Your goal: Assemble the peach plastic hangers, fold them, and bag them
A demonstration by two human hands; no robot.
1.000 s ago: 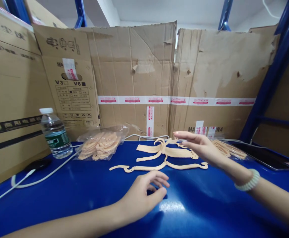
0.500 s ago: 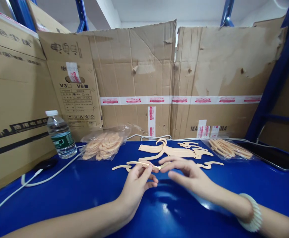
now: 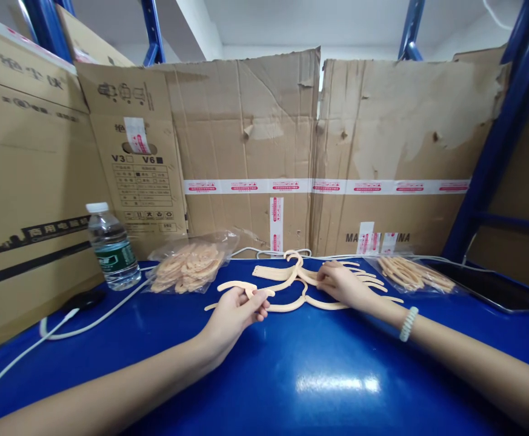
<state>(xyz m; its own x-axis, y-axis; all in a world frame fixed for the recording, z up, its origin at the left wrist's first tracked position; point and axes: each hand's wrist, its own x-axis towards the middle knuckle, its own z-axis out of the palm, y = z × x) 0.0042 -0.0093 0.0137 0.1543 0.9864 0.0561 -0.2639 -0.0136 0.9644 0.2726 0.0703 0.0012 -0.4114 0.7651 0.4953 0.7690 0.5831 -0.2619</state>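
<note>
My left hand point(image 3: 241, 312) pinches a beige plastic hanger piece point(image 3: 234, 284) with a curved arm and a short hooked end, held just above the table. Under and beside it lies a beige hanger point(image 3: 286, 307) with curved arms spreading left and right. Behind that rests another beige hanger point(image 3: 277, 274) with a hook at its top. My right hand point(image 3: 339, 283) is over its right arm, fingers bent and pressed together; whatever is between the fingertips is hidden. Several loose hanger pieces point(image 3: 373, 280) lie just right of that hand.
A clear bag of beige pieces point(image 3: 189, 266) lies at the left, another bag point(image 3: 409, 272) at the right beside a dark flat device point(image 3: 482, 287). A water bottle point(image 3: 112, 248) and a white cable point(image 3: 105, 327) are at the left. Cardboard point(image 3: 246, 139) stands behind the blue table point(image 3: 264, 375).
My right hand has left the piece by my left hand and gone back and right to the hangers. A hanger now lies in front of the hooked one. My left hand still holds a piece.
</note>
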